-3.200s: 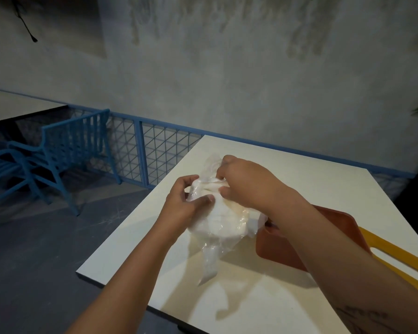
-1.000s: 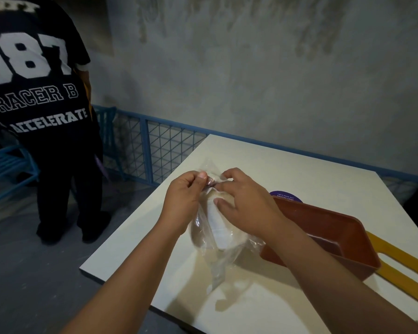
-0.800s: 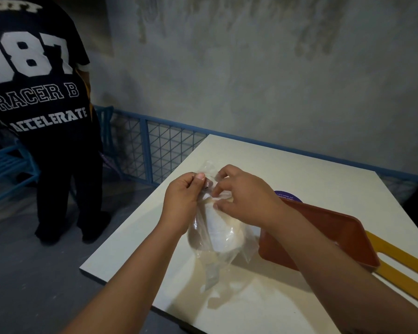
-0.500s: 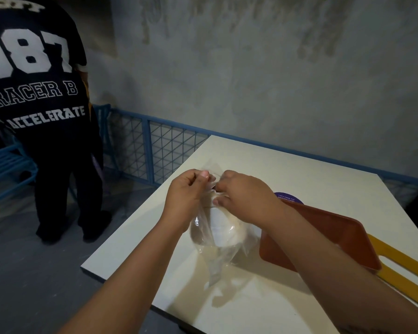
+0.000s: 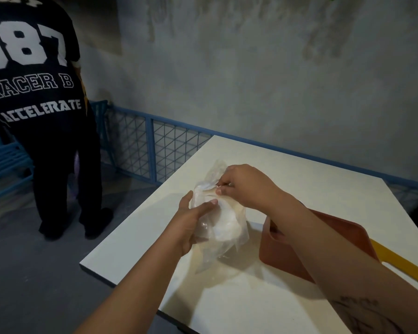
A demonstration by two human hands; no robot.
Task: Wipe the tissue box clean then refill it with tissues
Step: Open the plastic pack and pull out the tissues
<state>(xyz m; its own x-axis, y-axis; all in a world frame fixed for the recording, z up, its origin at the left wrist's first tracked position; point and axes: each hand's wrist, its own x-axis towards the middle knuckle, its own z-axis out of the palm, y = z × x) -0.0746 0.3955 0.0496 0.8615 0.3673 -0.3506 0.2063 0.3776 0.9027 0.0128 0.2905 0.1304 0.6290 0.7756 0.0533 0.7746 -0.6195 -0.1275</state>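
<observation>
On a white square table (image 5: 299, 179), a reddish-brown plastic tissue box (image 5: 282, 256) is set beside a clear plastic bag of white tissues (image 5: 223, 230).
The bag is held over the table, just left of the box: its side is gripped by the curled left hand (image 5: 190, 225), and its top edge is pinched between thumb and fingers of the right hand (image 5: 246, 186).

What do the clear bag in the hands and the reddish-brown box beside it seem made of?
The clear crinkled bag: thin glossy plastic film; it wrinkles, catches light and shows a white stack inside. The reddish-brown open box: probably moulded hard plastic, smooth, matt; rounded corners, even colour. Painted wood cannot be ruled out.
</observation>
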